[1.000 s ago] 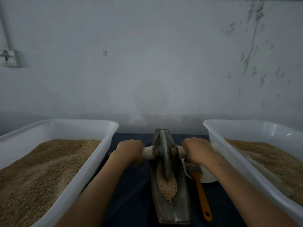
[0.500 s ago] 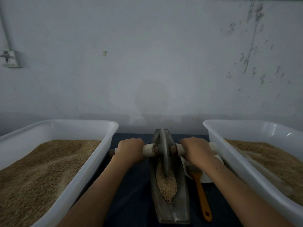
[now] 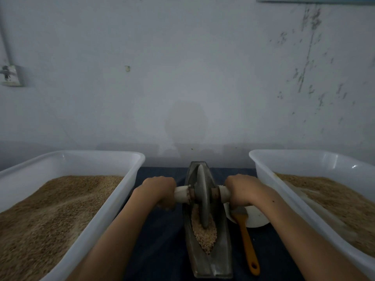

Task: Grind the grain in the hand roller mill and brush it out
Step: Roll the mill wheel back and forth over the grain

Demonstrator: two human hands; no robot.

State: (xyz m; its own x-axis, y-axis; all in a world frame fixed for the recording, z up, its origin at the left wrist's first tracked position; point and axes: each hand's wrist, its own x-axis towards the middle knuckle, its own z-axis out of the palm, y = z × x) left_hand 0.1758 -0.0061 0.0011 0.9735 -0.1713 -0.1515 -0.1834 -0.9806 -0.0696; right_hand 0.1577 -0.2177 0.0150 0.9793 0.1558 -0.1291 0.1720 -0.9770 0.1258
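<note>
Grain: the batch we are grinding (image 3: 204,234) lies in the near half of the trough, heaped around and in front of the wheel's lower edge; it looks coarse and pale, and we judge it only partly broken.
Mill: our boat-shaped metal trough (image 3: 220,258) runs away from us on the dark cloth (image 3: 162,250), with the stone wheel (image 3: 203,199) standing upright in its groove, about mid-length.
Left hand: our left hand (image 3: 160,192) is curled tightly round the pale axle handle (image 3: 181,194) on its side of the wheel.
Right hand: our right hand (image 3: 241,190) is wrapped round the opposite handle, knuckles up.
Brush: the orange-handled brush (image 3: 246,238) lies just right of the trough, its bristle end on a white dish (image 3: 257,219) under our right wrist; nobody holds it.
Tubs: a white tub of grain stands on the left (image 3: 113,209) and another on the right (image 3: 261,173), close on either side of our forearms.
Stage: we judge we are mid-grind; brushing out is not yet begun.
Risk, tipping: if we press harder on one handle, the wheel could lean, ride up the trough wall and jump out.
Risk, spill: rolling too far toward us could push the heap over the near tip onto the cloth.
Risk, knock: our right wrist sits over the brush and dish, so a wide stroke might shove them.
</note>
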